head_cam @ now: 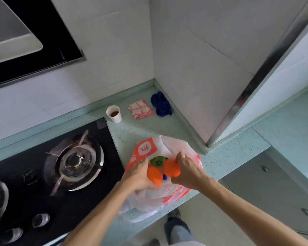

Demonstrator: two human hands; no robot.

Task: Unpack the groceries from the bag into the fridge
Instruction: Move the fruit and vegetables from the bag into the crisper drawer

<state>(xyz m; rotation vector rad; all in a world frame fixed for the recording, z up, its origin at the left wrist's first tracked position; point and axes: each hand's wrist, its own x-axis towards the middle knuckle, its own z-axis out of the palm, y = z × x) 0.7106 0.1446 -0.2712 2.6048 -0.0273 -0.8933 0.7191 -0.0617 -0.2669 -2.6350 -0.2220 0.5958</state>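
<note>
bag [169, 144]: thin plastic | hob [25, 174]: glossy black glass | counter [142, 132]: speckled

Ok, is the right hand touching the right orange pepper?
Touching. In the head view the right hand grips the right orange pepper from above, fingers curled over its top, above the bag.

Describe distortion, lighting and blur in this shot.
Head view: the wide lens bows the counter edge and wall lines; light is soft, shadows faint; the burner ring glints; the knobs at lower left are smeared.
</note>
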